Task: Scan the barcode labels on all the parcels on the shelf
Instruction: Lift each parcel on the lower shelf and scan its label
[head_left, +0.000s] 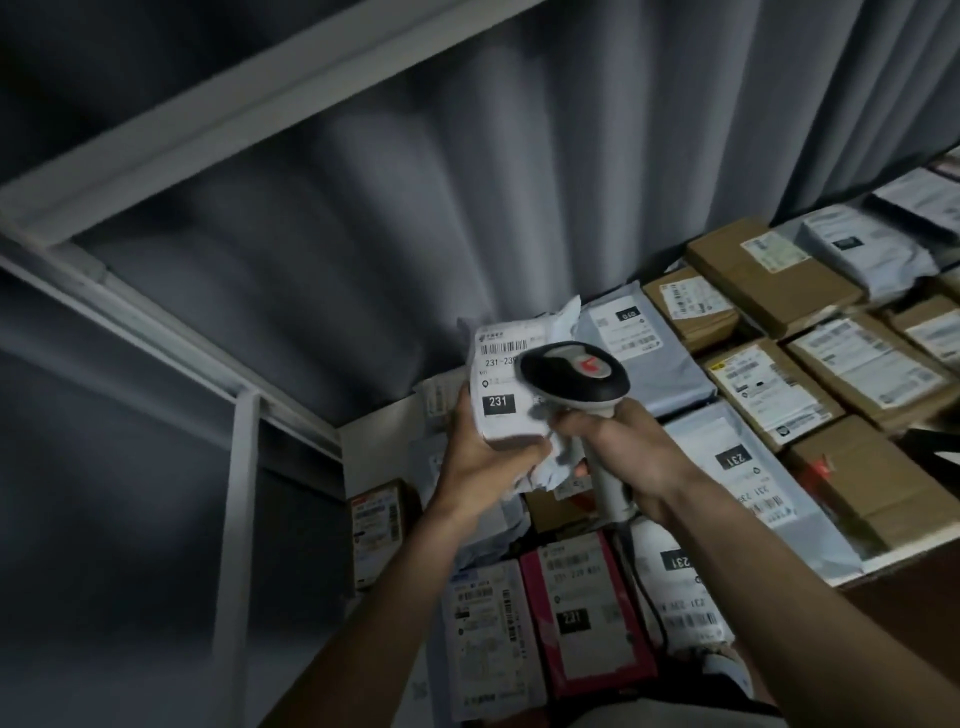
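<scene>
From my feed I see two bare forearms reaching up from the bottom edge; no sleeve covers either of them as far as the picture runs; the left hand (480, 457) and the right hand (631, 457) wear no gloves; I make out no rings, watch or wristband; the fingers are blurred.

White labelled parcel (506, 387) held upright, scanner (576, 376) overlapping it
</scene>
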